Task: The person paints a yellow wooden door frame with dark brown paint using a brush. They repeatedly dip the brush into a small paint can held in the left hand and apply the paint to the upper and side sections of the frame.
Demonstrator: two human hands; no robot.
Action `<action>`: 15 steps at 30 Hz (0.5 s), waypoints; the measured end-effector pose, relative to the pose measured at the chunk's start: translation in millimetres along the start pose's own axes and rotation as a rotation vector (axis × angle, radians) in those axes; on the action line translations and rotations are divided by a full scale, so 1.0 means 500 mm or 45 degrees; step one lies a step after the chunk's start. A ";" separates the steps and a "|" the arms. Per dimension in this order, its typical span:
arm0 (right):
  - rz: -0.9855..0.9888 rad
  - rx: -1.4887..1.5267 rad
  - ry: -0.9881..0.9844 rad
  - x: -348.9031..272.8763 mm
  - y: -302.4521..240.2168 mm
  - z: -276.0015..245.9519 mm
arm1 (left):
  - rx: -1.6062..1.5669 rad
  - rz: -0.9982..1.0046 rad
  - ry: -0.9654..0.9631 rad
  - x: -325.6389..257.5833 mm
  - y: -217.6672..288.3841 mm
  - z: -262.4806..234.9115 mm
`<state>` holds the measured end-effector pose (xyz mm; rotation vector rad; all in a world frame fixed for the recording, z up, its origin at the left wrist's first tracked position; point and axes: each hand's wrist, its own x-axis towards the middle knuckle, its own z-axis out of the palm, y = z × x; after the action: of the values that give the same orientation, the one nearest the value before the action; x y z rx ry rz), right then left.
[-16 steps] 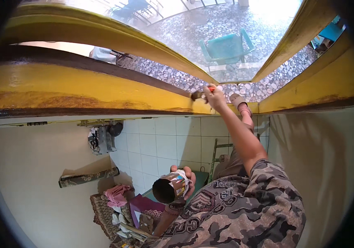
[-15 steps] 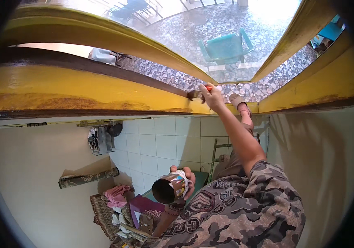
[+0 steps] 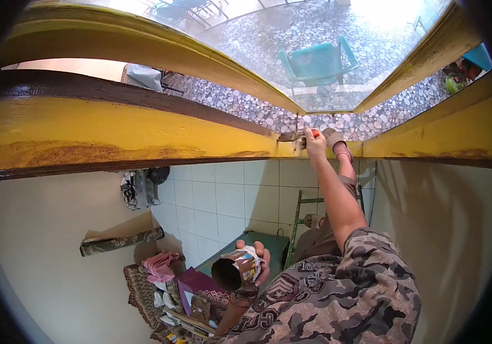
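Two things in hand: a paintbrush (image 3: pixel 288 137) in the right grip (image 3: pixel 316 144) and a can (image 3: pixel 246 264) in the left grip (image 3: pixel 263 265). Extended at arm's length with the brush, bristles (image 3: pixel 283 137) pointing left, at the far end of a long yellow beam (image 3: pixel 142 129); cannot tell whether touching. Closed around the orange-red handle (image 3: pixel 315 133) on the right; wrapped around the can's side on the left, near the camouflage shirt (image 3: pixel 360 286), with dark mouth facing leftward. Probably light and stiff along the handle, soft and springy at the bristles; best held low on the handle, clear of the hair. Likely rigid in the can's wall, perhaps slick around the rim; weight hard to judge, with contents lost in shadow. Best cradled round the side, below the rim.
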<state>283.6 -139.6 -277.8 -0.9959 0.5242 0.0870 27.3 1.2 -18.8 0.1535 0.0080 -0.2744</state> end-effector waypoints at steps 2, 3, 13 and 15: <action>-0.076 -0.112 -0.045 -0.014 -0.031 0.021 | 0.006 -0.003 -0.001 -0.003 0.001 -0.004; -0.134 -0.158 -0.130 -0.030 -0.053 0.055 | 0.009 -0.006 -0.002 -0.002 0.001 -0.005; 0.092 0.427 -0.336 -0.095 -0.225 0.122 | -0.021 -0.037 -0.054 0.009 0.004 -0.010; 0.151 0.396 -0.132 -0.045 -0.070 0.067 | -0.032 -0.045 -0.049 0.012 0.005 -0.009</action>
<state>287.4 -127.8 -225.9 -0.6530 0.4844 0.1571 34.0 2.5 -22.9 0.1234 -0.0242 -0.3127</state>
